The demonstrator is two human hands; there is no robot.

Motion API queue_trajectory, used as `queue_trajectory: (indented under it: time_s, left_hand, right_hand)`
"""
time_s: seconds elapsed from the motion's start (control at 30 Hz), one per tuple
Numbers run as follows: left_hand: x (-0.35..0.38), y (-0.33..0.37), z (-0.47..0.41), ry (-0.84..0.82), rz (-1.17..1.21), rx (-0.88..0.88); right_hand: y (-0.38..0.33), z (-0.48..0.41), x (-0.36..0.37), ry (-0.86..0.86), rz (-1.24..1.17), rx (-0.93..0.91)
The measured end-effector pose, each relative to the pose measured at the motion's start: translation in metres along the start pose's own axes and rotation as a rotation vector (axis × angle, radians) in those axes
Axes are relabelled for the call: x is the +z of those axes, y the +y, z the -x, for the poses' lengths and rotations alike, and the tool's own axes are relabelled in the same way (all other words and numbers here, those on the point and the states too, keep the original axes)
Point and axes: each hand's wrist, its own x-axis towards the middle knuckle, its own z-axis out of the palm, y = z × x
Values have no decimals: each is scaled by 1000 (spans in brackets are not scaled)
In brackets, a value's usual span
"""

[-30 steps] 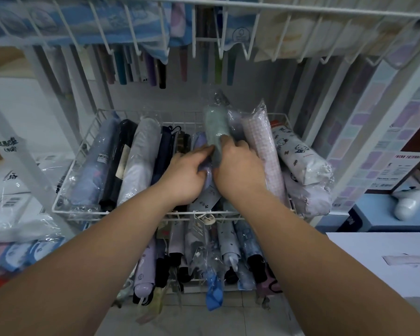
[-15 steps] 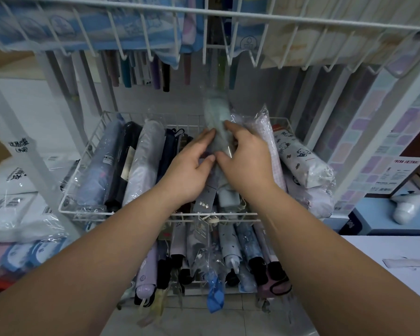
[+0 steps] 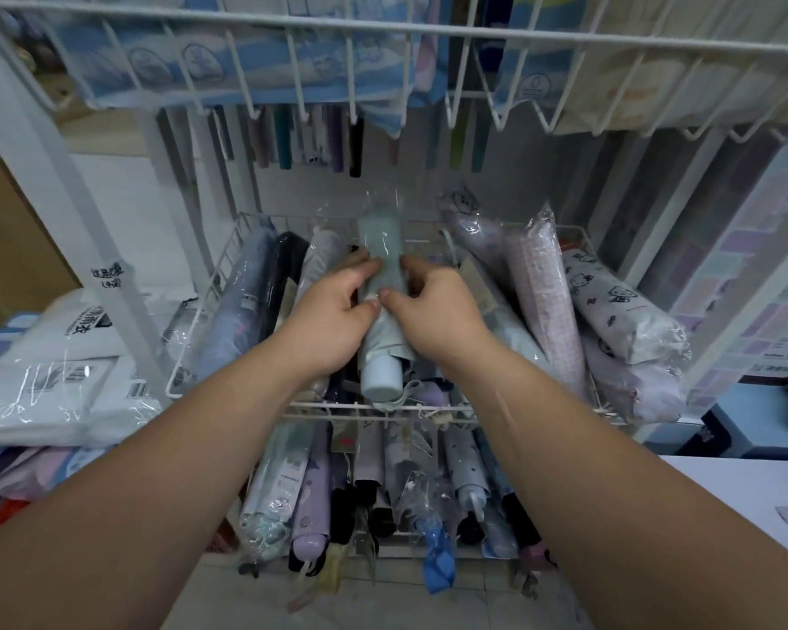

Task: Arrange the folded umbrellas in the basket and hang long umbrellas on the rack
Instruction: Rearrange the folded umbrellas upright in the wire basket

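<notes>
Left hand (image 3: 333, 316) and right hand (image 3: 433, 316), fingers curled, together grip the pale green folded umbrella (image 3: 381, 247) in its clear sleeve. We hold it lengthwise over the middle of the wire basket (image 3: 319, 405), white handle toward the basket's front rim; the cat-print umbrella (image 3: 610, 306) lies at the basket's right wall

Dim, cool, even light — soft shadows, small glints on the wrapped umbrellas (image 3: 542, 288), wide-angle bending at the edges.
</notes>
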Motion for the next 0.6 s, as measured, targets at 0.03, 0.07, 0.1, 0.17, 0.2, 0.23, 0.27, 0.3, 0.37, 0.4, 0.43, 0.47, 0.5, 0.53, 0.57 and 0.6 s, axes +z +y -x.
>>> queue_trajectory:
  time_s: [0.03, 0.07, 0.1, 0.17, 0.2, 0.23, 0.27, 0.3, 0.37, 0.4, 0.43, 0.47, 0.5, 0.53, 0.57, 0.6]
  left_hand:
    - [-3, -3, -1, -19, -64, -8]
    - [-7, -4, -2, -36, -125, -7]
    - [-10, -4, -4, -46, -181, 0]
    - [-16, -1, -5, -49, -256, 28]
    - [-18, 2, -5, -48, -289, 45]
    - [-19, 2, -5, -52, -323, 68]
    - [-20, 1, -4, -65, -359, 87]
    - [-21, -2, -4, -85, -393, 100]
    - [-22, -8, -2, -121, -480, 126]
    - [-21, -11, -1, -135, -532, 139]
    - [-20, -13, 0, -145, -582, 154]
    - [-19, -15, 1, -150, -634, 167]
    - [-18, -16, 2, -146, -688, 174]
    - [-20, -17, 2, -140, -726, 166]
    - [-22, -19, 2, -142, -734, 149]
    - [-26, -22, 2, -155, -717, 131]
  right_hand:
    - [0, -1, 5, -23, 11, 13]
    - [1, -4, 10, -41, 22, 18]
    - [2, -8, 14, -53, 40, 16]
    - [2, -16, 22, -64, 94, 8]
    - [2, -19, 25, -70, 125, 0]
    - [1, -22, 27, -79, 157, -6]
    - [1, -23, 28, -92, 184, -8]
    - [1, -24, 29, -109, 206, -3]
    - [4, -26, 32, -148, 266, 7]
    - [6, -27, 34, -165, 302, 14]
    - [8, -28, 35, -172, 330, 18]
    - [9, -30, 37, -167, 343, 13]
    - [9, -32, 38, -153, 345, 2]
    - [9, -34, 39, -134, 342, -5]
    - [9, -35, 40, -117, 336, -7]
    - [9, -37, 40, -105, 331, -7]
